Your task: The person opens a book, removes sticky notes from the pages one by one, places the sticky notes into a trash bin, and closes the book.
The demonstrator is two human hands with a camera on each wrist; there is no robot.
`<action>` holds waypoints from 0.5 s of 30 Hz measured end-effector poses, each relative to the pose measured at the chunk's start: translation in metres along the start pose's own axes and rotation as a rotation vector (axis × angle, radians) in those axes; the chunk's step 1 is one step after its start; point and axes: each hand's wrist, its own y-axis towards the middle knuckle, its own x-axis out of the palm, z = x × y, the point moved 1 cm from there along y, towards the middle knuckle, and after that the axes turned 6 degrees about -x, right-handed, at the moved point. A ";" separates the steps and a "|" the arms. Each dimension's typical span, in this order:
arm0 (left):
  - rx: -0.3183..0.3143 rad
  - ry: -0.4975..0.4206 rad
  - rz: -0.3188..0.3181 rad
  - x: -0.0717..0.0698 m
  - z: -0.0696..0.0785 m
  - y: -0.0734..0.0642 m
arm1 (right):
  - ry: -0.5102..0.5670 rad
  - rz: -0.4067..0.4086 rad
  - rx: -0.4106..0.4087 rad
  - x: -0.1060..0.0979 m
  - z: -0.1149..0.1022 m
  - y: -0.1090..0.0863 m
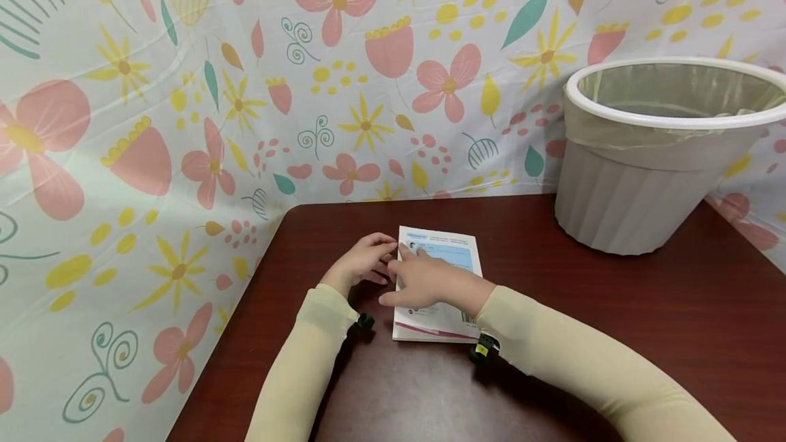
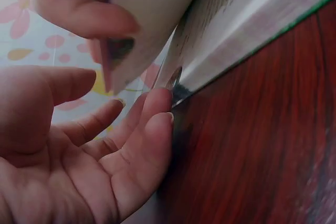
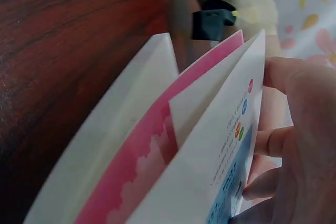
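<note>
A thin paperback book [image 1: 457, 247] with a white and blue cover lies on the dark table. My right hand [image 1: 430, 280] reaches across it to its left edge. In the left wrist view, the right thumb and fingers [image 2: 86, 17] pinch the raised upper leaves, opening a gap above the lower part [image 2: 257, 17]. Beside that edge is my left hand [image 1: 365, 261], palm turned up and fingers loosely bent, fingertips right at the lower part. The right wrist view shows the book's leaves [image 3: 210, 145] fanned apart, a pink one among them.
A grey waste bin [image 1: 620, 189] with a clear liner stands at the table's back right. Patterned flower cloth [image 1: 393, 121] hangs behind and to the left of the brown table [image 1: 522, 278]. Small black cameras [image 1: 482, 348] sit on both wrists.
</note>
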 end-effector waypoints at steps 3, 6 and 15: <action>-0.011 -0.003 0.021 -0.003 0.000 -0.002 | -0.022 -0.029 0.023 0.007 -0.001 0.006; -0.017 -0.005 0.043 -0.005 0.001 -0.005 | -0.044 -0.057 0.044 0.013 -0.001 0.011; -0.018 -0.019 0.056 -0.008 0.003 -0.007 | -0.040 -0.093 0.028 0.023 0.005 0.014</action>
